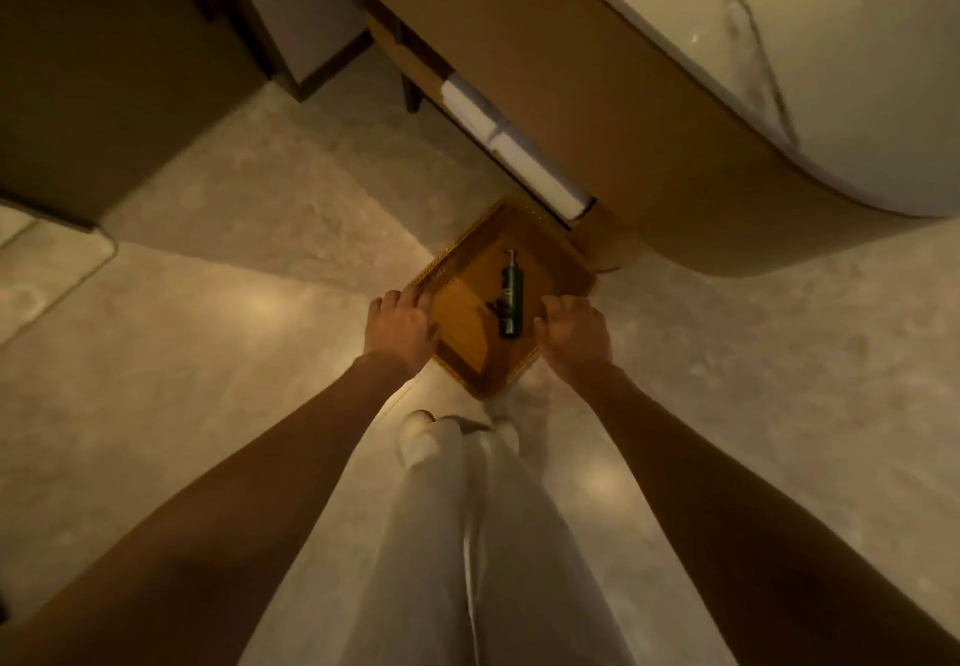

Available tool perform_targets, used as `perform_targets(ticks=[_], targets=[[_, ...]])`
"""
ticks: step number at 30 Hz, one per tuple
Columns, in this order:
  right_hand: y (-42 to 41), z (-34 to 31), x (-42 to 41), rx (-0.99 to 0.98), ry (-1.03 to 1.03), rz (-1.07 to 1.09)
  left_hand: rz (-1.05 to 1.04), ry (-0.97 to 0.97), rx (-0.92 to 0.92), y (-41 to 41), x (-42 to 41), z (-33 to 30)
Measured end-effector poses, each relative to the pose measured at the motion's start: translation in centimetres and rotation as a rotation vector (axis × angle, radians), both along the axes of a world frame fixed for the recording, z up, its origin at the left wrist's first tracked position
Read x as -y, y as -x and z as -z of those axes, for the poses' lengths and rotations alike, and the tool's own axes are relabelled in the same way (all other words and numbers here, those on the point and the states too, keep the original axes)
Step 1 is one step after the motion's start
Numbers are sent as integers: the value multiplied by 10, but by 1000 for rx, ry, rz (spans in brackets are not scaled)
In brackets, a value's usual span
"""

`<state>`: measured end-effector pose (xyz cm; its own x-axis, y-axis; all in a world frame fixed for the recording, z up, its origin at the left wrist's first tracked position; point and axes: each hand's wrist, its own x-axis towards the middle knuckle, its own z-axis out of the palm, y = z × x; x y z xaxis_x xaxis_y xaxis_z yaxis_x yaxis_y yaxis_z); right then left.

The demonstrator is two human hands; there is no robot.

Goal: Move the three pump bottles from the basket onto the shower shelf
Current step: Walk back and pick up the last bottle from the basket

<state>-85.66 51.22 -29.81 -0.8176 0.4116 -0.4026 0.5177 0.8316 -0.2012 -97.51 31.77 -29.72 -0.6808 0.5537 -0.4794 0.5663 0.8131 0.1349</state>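
A square woven basket sits low over the pale floor, in front of my feet. One dark green pump bottle lies flat inside it, pump end pointing away from me. My left hand grips the basket's left rim. My right hand grips its right rim. Both arms stretch straight down. Only this one bottle shows in the basket. No shower shelf is in view.
A rounded wooden vanity with a marble top curves over the basket's far side. White rolled towels lie on its lower shelf. A dark wall or cabinet stands at the left. My white trousers fill the foreground.
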Motion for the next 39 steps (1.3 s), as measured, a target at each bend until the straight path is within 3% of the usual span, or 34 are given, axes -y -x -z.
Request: perform_targets(ticks=[9, 14, 25, 32, 36, 39], targets=[[22, 181, -9, 152, -33, -144, -9, -21, 5, 30, -23, 177], [31, 311, -10, 204, -2, -155, 137, 7, 11, 21, -30, 308], [57, 547, -38, 223, -164, -229, 58, -1, -2, 27, -57, 525], [90, 607, -58, 179, -234, 88, -48, -58, 50, 47, -67, 576], [108, 607, -66, 218, -3, 485, -71, -101, 80, 50, -65, 571], [106, 592, -63, 214, 113, 577, -79, -96, 91, 50, -63, 555]])
